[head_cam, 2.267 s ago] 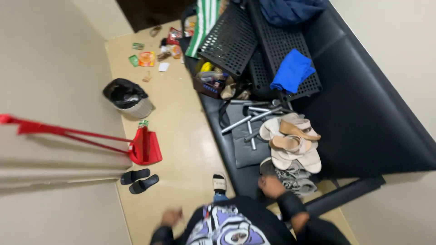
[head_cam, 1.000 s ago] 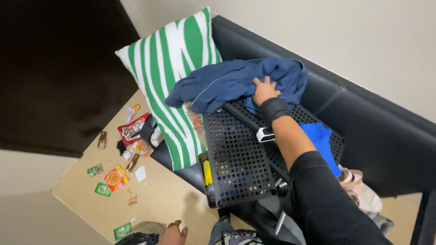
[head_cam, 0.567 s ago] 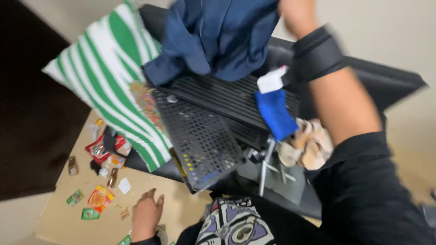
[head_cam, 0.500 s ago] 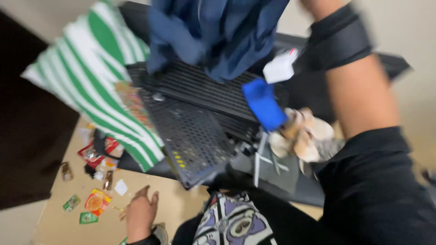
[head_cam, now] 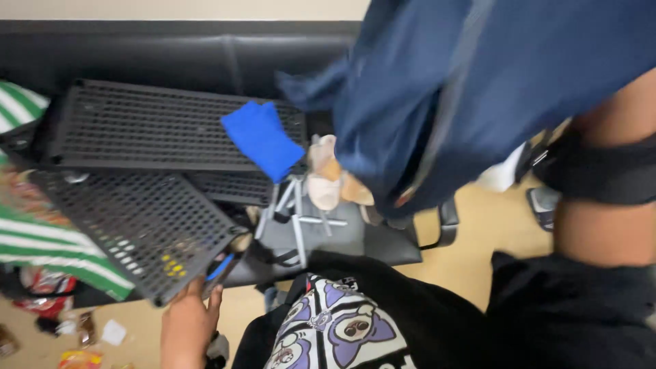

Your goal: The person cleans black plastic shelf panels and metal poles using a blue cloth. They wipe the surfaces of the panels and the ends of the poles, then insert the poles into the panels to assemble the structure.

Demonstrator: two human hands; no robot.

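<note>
My right hand [head_cam: 618,109] is raised at the upper right, mostly hidden behind the dark blue garment [head_cam: 478,89] that it holds up over the black sofa [head_cam: 205,51]. A black band wraps that wrist. The garment hangs loose and covers the right half of the view. My left hand [head_cam: 186,326] is low at the bottom left with its fingers apart. It sits just under the lower edge of a black perforated panel [head_cam: 130,225] and holds nothing.
A second perforated panel [head_cam: 150,126] lies on the sofa seat with a bright blue cloth [head_cam: 263,140] on it. Tan sandals [head_cam: 328,178] and metal rods [head_cam: 297,219] lie beside them. A green-and-white striped pillow [head_cam: 48,249] is at the left. Wrappers [head_cam: 75,328] litter the floor.
My right hand took hold of the blue garment on the sofa and lifted it up and to the right. My view swung right along the sofa. My left hand stayed low.
</note>
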